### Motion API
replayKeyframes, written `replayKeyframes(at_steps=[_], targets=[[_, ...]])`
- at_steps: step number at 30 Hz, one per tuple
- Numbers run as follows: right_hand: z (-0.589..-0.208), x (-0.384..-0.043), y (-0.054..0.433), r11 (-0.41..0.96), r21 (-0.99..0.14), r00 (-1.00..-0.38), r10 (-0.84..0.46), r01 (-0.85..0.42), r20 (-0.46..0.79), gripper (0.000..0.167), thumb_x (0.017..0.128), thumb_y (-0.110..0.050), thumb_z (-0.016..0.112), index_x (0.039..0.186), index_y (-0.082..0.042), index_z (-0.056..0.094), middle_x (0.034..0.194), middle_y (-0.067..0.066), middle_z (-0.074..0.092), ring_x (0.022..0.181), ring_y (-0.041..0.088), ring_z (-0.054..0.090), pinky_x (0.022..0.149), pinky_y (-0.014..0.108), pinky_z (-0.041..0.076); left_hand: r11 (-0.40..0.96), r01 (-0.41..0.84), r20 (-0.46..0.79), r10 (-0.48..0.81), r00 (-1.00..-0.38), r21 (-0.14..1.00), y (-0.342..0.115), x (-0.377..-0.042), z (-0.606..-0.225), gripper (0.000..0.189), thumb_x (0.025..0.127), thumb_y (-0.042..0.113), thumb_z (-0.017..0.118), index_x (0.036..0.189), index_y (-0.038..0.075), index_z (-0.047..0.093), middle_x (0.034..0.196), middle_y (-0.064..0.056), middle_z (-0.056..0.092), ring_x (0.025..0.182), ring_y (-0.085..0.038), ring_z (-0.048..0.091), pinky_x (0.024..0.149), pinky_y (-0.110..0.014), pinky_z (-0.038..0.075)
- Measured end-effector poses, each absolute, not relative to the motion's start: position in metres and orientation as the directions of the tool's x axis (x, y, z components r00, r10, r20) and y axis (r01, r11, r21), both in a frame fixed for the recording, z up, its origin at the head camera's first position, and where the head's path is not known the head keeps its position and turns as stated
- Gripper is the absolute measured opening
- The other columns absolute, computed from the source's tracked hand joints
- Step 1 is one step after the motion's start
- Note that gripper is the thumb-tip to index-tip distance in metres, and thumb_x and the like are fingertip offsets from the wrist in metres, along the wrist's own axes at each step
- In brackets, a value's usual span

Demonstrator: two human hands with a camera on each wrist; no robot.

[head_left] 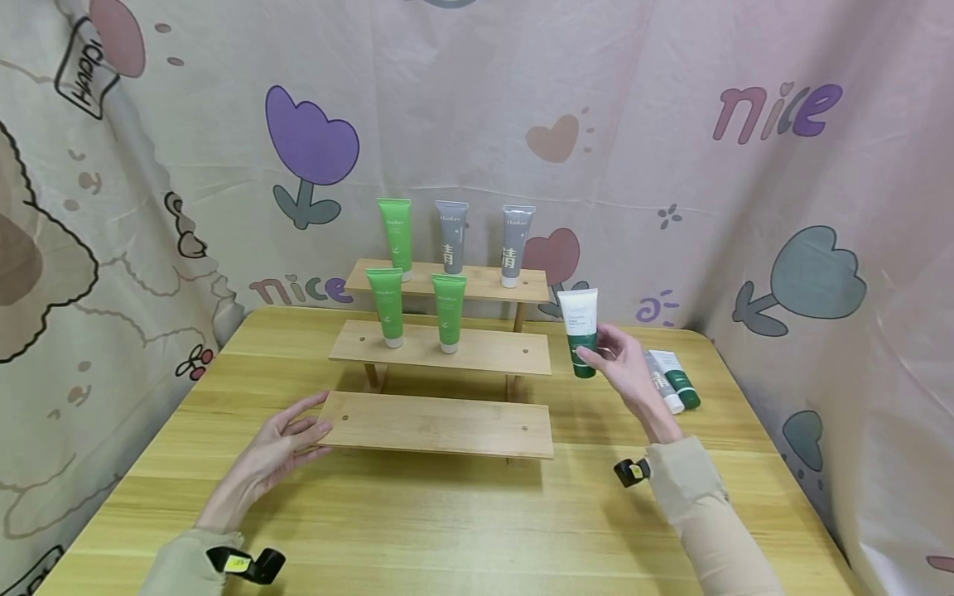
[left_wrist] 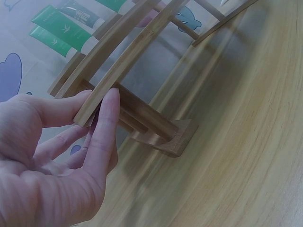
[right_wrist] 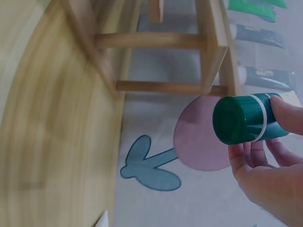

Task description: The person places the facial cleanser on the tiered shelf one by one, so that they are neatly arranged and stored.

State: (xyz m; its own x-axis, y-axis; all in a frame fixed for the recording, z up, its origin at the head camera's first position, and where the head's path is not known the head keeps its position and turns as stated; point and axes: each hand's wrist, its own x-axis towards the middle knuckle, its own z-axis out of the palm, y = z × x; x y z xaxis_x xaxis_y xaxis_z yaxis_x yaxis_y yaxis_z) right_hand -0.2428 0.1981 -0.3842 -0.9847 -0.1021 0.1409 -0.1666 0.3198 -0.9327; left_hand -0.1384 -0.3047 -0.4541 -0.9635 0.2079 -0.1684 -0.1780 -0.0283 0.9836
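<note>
My right hand grips a white and dark green squeeze tube, cap down, in the air to the right of the middle shelf. In the right wrist view the tube's green cap faces the camera. My left hand pinches the left end of the lowest shelf of a three-tier wooden stand, thumb and fingers on its two faces. Two green tubes stand on the middle shelf. On the top shelf stand a green tube and two grey-blue tubes.
Right of the stand, a grey-blue tube and a white and green tube lie on the wooden table, partly behind my right forearm. A printed curtain hangs behind and at both sides.
</note>
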Motion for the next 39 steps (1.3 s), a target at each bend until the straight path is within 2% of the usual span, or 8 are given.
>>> replayKeyframes(at_steps=[6, 11, 16, 25, 35, 39], targets=[[-0.376, -0.242, 0.186, 0.259, -0.947, -0.979, -0.124, -0.191, 0.164, 0.045, 0.095, 0.001, 0.064, 0.137, 0.008, 0.051, 0.12, 0.016, 0.059, 0.099, 0.005, 0.057, 0.089, 0.009, 0.052, -0.041, -0.174, -0.161, 0.218, -0.962, 0.984, -0.305, -0.138, -0.455, 0.065, 0.104, 0.01, 0.055, 0.161, 0.01, 0.022, 0.116, -0.002, 0.05, 0.103, -0.005, 0.059, 0.093, -0.027, 0.062], [-0.371, -0.243, 0.177, 0.235, -0.949, -0.974, -0.142, -0.208, 0.178, 0.047, 0.093, 0.003, 0.066, 0.137, 0.008, 0.052, 0.121, 0.019, 0.061, 0.1, 0.006, 0.058, 0.091, 0.01, 0.053, -0.033, -0.188, -0.177, 0.208, -0.962, 0.982, -0.305, -0.138, -0.454, 0.067, 0.104, 0.011, 0.055, 0.161, 0.01, 0.02, 0.119, -0.003, 0.049, 0.104, -0.005, 0.059, 0.094, -0.027, 0.062], [-0.367, -0.247, 0.169, 0.234, -0.946, -0.969, -0.157, -0.226, 0.192, 0.045, 0.091, 0.002, 0.068, 0.134, 0.008, 0.055, 0.116, 0.015, 0.063, 0.098, 0.007, 0.059, 0.092, 0.011, 0.054, -0.031, -0.19, -0.18, 0.207, -0.962, 0.981, -0.304, -0.138, -0.454, 0.069, 0.104, 0.011, 0.056, 0.161, 0.009, 0.018, 0.119, -0.002, 0.05, 0.105, -0.005, 0.059, 0.094, -0.027, 0.062], [-0.362, -0.252, 0.153, 0.265, -0.928, -0.958, -0.19, -0.26, 0.214, 0.043, 0.089, -0.002, 0.074, 0.129, 0.004, 0.059, 0.105, 0.007, 0.065, 0.095, 0.007, 0.062, 0.1, 0.025, 0.055, -0.022, -0.188, -0.18, 0.204, -0.962, 0.982, -0.304, -0.138, -0.454, 0.069, 0.104, 0.011, 0.055, 0.162, 0.007, 0.017, 0.124, -0.004, 0.046, 0.107, -0.004, 0.059, 0.095, -0.028, 0.061], [-0.359, -0.257, 0.141, 0.257, -0.927, -0.952, -0.21, -0.273, 0.222, 0.044, 0.086, 0.0, 0.076, 0.126, 0.005, 0.06, 0.11, 0.013, 0.067, 0.096, 0.01, 0.063, 0.089, 0.017, 0.054, -0.024, -0.186, -0.177, 0.21, -0.961, 0.982, -0.303, -0.138, -0.453, 0.068, 0.104, 0.011, 0.055, 0.161, 0.008, 0.018, 0.12, -0.003, 0.049, 0.105, -0.005, 0.059, 0.094, -0.027, 0.062], [-0.36, -0.261, 0.136, 0.263, -0.93, -0.955, -0.215, -0.258, 0.204, 0.046, 0.085, -0.001, 0.076, 0.128, 0.003, 0.06, 0.115, 0.016, 0.067, 0.103, 0.016, 0.065, 0.087, 0.018, 0.055, -0.023, -0.185, -0.176, 0.211, -0.962, 0.983, -0.304, -0.138, -0.453, 0.068, 0.104, 0.011, 0.055, 0.161, 0.008, 0.018, 0.118, -0.003, 0.049, 0.105, -0.005, 0.058, 0.094, -0.027, 0.062]])
